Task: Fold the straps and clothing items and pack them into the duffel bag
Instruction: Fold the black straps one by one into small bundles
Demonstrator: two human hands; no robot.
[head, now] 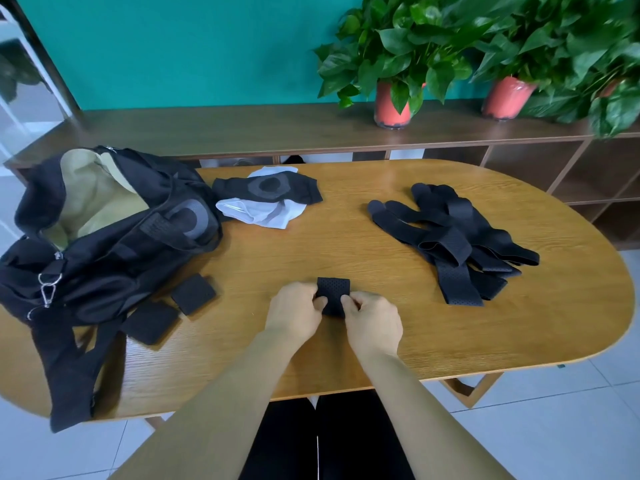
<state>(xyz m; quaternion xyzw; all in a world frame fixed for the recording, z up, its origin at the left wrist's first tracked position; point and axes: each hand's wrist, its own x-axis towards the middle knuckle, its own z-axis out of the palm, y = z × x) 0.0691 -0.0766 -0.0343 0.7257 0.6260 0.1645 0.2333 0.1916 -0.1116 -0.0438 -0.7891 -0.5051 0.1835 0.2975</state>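
Close to the table's (pixel 346 362) near edge, the left hand (pixel 294 311) and right hand (pixel 372 323) both pinch a small folded strap (pixel 333 292). Thumbs and curled fingers grip its near corners, and its far part lies flat on the wood.

To the left, two folded squares (pixel 150 322) (pixel 193 293) lie side by side, just beside the bag (pixel 104 237). The bag sits at the table's left end with its mouth open and pale lining showing. Its shoulder strap (pixel 69 368) hangs over the near edge.

To the right, across a stretch of bare wood, loose straps (pixel 453 237) lie in a tangled pile, well in from the rounded right edge.

Further back, a black sleeve (pixel 266 188) lies on top of a white garment (pixel 266 213) next to the bag's mouth and near the far edge.

Behind the table, a low shelf (pixel 242 129) holds two potted plants (pixel 393 105) (pixel 505 98).
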